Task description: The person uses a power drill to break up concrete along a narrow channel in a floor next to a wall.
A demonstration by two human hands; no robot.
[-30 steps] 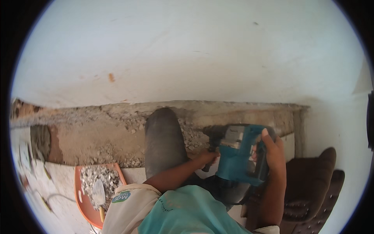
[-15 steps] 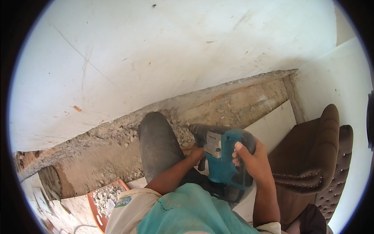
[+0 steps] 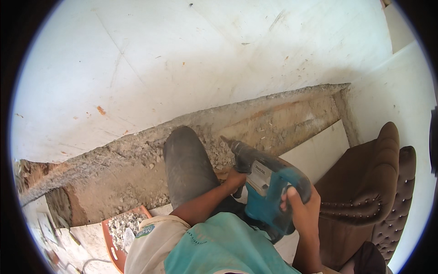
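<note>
A blue and black rotary hammer with a silver plate on its side lies across in front of me, slightly blurred. My left hand is closed round its side handle, just behind the dark front end. At the rear, my right hand wraps the main grip, thumb over the top. The short bit points up and left over the broken strip of ground at the wall's foot. Whether its tip touches the rubble cannot be made out.
My bent knee is left of the tool. A white wall rises beyond the strip. An orange tray of rubble is at lower left; a brown tufted sofa stands close at right. A pale floor tile edges the strip.
The rotary hammer has swung, its rear end shifting right and down, and its bit now shows clearly. Both hands have moved with it and keep their grip. The view has shifted slightly.
</note>
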